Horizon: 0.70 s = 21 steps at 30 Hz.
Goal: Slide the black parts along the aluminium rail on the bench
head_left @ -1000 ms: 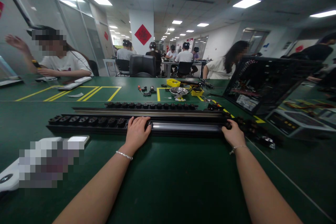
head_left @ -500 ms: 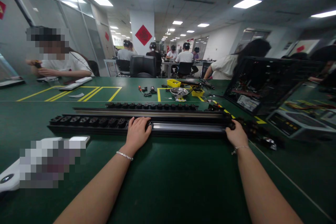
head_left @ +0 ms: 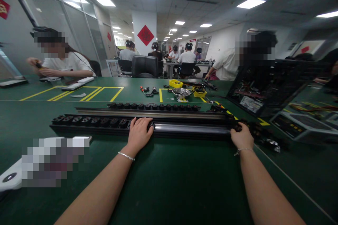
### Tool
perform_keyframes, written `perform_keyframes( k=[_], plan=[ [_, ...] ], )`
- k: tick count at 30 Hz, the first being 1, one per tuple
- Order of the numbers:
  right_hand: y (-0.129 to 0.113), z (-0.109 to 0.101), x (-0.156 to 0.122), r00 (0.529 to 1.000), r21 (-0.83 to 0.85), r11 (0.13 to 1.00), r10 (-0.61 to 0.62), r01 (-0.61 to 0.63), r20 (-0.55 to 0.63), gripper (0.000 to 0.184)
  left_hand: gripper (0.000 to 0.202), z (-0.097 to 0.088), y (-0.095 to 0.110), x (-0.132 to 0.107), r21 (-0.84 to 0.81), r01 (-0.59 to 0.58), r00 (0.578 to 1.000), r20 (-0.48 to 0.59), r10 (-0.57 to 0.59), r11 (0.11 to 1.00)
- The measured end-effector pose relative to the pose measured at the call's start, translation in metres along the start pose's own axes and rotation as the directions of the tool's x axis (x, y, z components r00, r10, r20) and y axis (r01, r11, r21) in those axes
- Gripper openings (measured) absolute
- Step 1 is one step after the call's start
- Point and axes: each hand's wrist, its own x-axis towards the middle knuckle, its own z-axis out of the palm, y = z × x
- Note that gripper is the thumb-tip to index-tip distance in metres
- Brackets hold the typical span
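A long black socket strip (head_left: 89, 122) lies across the green table (head_left: 169, 182) in front of me. My left hand (head_left: 139, 132) rests flat on its middle, fingers stretched over the sockets. My right hand (head_left: 241, 137) is closed round the strip's right end, where dark cables (head_left: 260, 134) trail off. A second black socket strip (head_left: 153, 107) lies parallel just behind the first.
An open computer case (head_left: 266, 89) stands at the right. Yellow bins (head_left: 175, 83), a metal bowl (head_left: 181, 92) and small tools sit at the table's far middle. A white device (head_left: 16, 177) lies near left. A person sits far left; others work behind.
My right hand has slid a little to the right along the strip's end. The left hand stays put. The person at far left lowered a raised hand.
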Motion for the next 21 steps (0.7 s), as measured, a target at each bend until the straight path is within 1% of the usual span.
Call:
perform_keyframes(
  k=[4,7,14,21],
  plan=[
    [0.004,0.003,0.002,0.999,0.001,1.000,-0.001,0.001,-0.040,0.051,0.031,0.000,0.000,0.000,0.001,0.004,1.000,0.004,-0.004,1.000],
    [0.004,0.003,0.003,0.999,-0.014,1.000,-0.011,0.010,-0.049,0.047,0.031,-0.001,0.000,0.001,0.005,0.001,1.000,0.006,-0.001,1.000],
    [0.004,0.001,0.005,0.998,-0.041,0.999,0.007,-0.010,-0.061,0.047,0.031,-0.001,0.001,0.000,0.010,-0.006,1.000,0.005,0.006,1.000],
    [0.013,0.002,0.011,0.995,0.004,1.000,0.015,-0.015,-0.102,0.046,0.031,-0.001,0.001,0.000,0.009,-0.008,1.000,0.001,0.008,1.000]
  ],
)
